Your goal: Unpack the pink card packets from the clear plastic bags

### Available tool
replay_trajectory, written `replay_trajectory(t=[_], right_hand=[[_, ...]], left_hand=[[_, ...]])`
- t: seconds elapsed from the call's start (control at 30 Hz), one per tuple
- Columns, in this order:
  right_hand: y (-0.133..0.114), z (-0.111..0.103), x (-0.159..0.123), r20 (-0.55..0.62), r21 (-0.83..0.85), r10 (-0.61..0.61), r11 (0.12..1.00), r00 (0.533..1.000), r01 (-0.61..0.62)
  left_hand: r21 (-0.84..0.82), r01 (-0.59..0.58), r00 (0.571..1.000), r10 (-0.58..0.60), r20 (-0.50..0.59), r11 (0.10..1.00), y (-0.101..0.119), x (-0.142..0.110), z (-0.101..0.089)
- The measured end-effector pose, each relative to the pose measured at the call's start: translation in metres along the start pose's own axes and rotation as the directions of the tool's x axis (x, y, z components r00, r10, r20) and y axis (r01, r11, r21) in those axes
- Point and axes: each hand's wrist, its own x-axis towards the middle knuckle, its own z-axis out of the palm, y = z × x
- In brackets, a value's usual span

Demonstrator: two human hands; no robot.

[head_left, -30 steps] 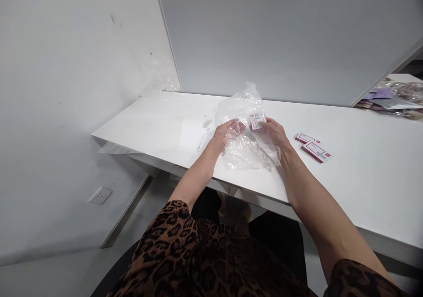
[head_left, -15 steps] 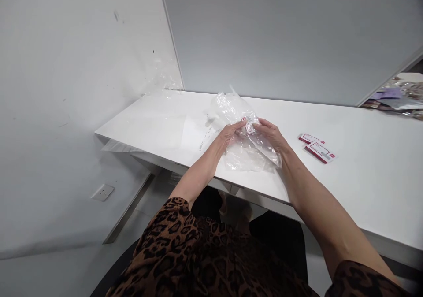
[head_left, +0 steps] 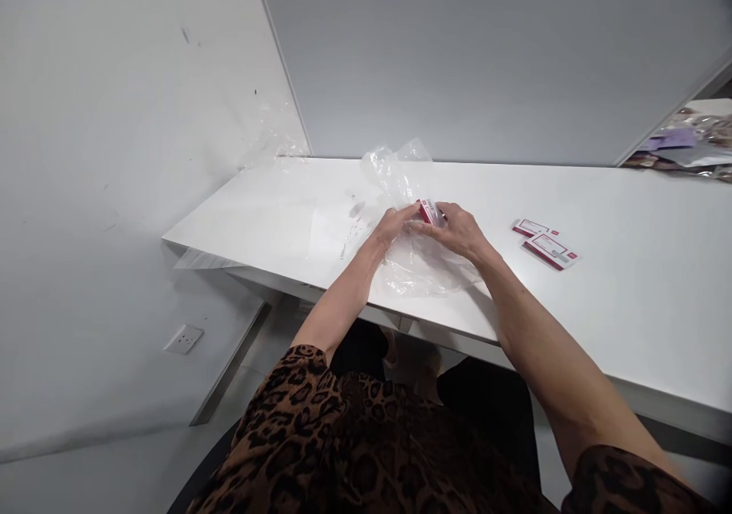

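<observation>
Table (head_left: 629,300): long white top, running under and past both hands to either side.

Wall panel (head_left: 457,56): grey, upright, beyond the fingertips.

Clear sheet (head_left: 268,228): flat on the table, left of the left fingers.

Bag (head_left: 420,262): crumpled clear plastic, lying under both hands; its loose mouth rises just beyond the fingertips, the body spreads back toward the wrists.

Heap of packets (head_left: 691,140): far right, well apart from either hand; contents too small to tell.

Left hand (head_left: 392,228): fingers stretched forward and closed on the bag film, tips touching the near-left end of the packet.

Right hand (head_left: 457,230): fingers curled and closed round the packet from its right side, through or against the film; which, cannot be told.

Cards (head_left: 546,241): two red-and-white, flat on the table, right of the right hand, near but not touching.

Packet (head_left: 428,211): small, red and white, pinched between the two sets of fingertips above the bag. Long axis runs roughly left to right and slightly away. Right hand holds more of it; left only meets its end.
</observation>
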Motion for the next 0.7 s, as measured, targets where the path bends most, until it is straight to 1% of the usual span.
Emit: replay_trajectory(t=[0.1, 0.17, 0.2, 0.27, 0.33, 0.37, 0.43, 0.5, 0.57, 0.6, 0.63, 0.7], right_hand=[[0.002, -0.002, 0.003, -0.011, 0.127, 0.056, 0.990, 0.998, -0.054], [0.008, -0.001, 0.006, -0.032, 0.294, 0.108, 0.951, 0.994, -0.094], [0.012, 0.000, 0.008, -0.039, 0.399, 0.140, 0.910, 0.989, -0.113], [0.021, 0.003, 0.012, -0.035, 0.600, 0.211, 0.786, 0.977, -0.148], [0.029, 0.007, 0.016, -0.002, 0.729, 0.261, 0.661, 0.965, -0.177], [0.031, 0.009, 0.017, 0.015, 0.763, 0.274, 0.618, 0.962, -0.188], [0.031, 0.013, 0.017, 0.054, 0.796, 0.277, 0.568, 0.959, -0.209], [0.026, 0.014, 0.014, 0.121, 0.819, 0.268, 0.517, 0.956, -0.248], [0.022, 0.014, 0.011, 0.168, 0.836, 0.258, 0.474, 0.951, -0.277], [0.022, 0.013, 0.010, 0.173, 0.838, 0.253, 0.470, 0.952, -0.277], [0.023, 0.012, 0.010, 0.161, 0.832, 0.253, 0.485, 0.954, -0.269], [0.031, 0.009, 0.013, 0.105, 0.794, 0.283, 0.554, 0.953, -0.251]], left_hand=[[0.018, 0.039, 0.999, -0.038, -0.025, 0.999, 0.005, 0.000, -0.001], [0.008, 0.058, 0.998, -0.058, -0.031, 0.998, 0.009, -0.001, -0.001], [-0.010, 0.067, 0.998, -0.067, -0.022, 0.998, 0.010, -0.002, -0.001], [-0.052, 0.090, 0.996, -0.090, -0.001, 0.995, 0.014, -0.004, -0.001], [-0.090, 0.122, 0.992, -0.123, -0.003, 0.988, 0.016, -0.006, -0.001], [-0.114, 0.139, 0.990, -0.141, -0.009, 0.984, 0.017, -0.006, -0.001], [-0.166, 0.175, 0.984, -0.177, 0.000, 0.971, 0.017, -0.006, 0.000], [-0.212, 0.222, 0.975, -0.216, 0.050, 0.952, 0.015, -0.006, 0.000], [-0.247, 0.245, 0.969, -0.233, 0.080, 0.937, 0.012, -0.005, 0.000], [-0.269, 0.243, 0.970, -0.232, 0.076, 0.932, 0.010, -0.005, 0.000], [-0.297, 0.234, 0.972, -0.226, 0.063, 0.926, 0.008, -0.004, 0.000], [-0.353, 0.215, 0.976, -0.212, 0.046, 0.911, 0.006, -0.004, 0.001]])
